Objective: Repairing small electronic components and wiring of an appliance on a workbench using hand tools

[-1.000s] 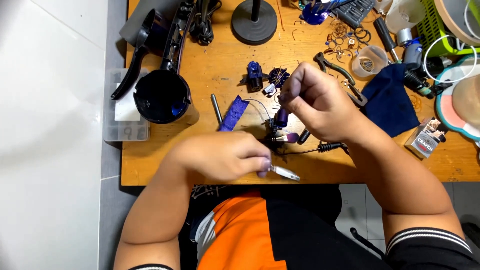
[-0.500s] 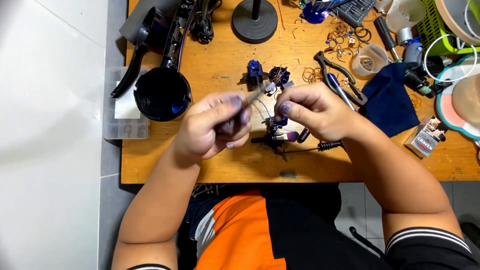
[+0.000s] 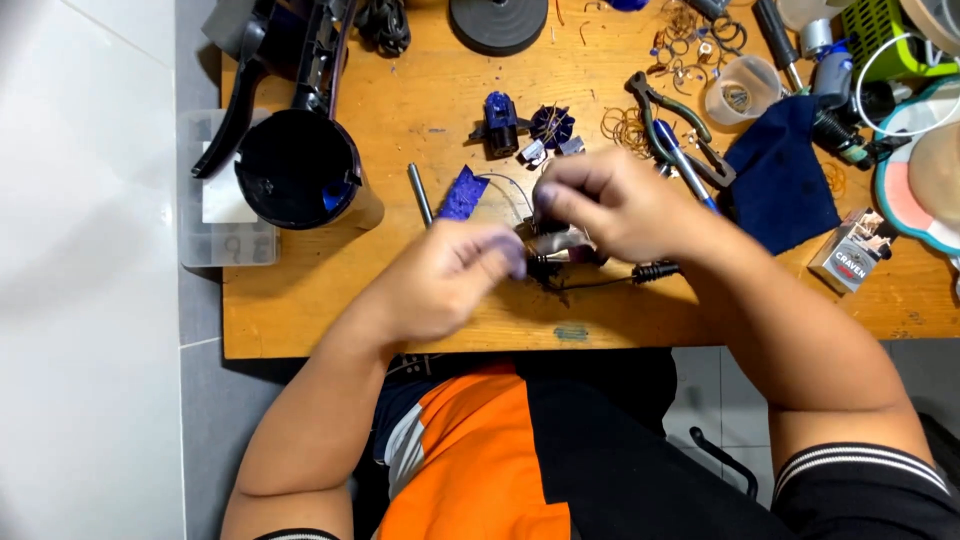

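small boxy pack, table's right edge

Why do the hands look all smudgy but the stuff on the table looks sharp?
In the head view, the left hand is smeared by motion blur, the right hand is slightly soft, and the small metal part between them is hard to make out; the black round cup and wooden table look crisp.

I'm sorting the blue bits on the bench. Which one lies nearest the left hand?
The flat blue strip, just above the left hand; the blocky blue part lies farther up.

Pliers, blue cloth, black canister
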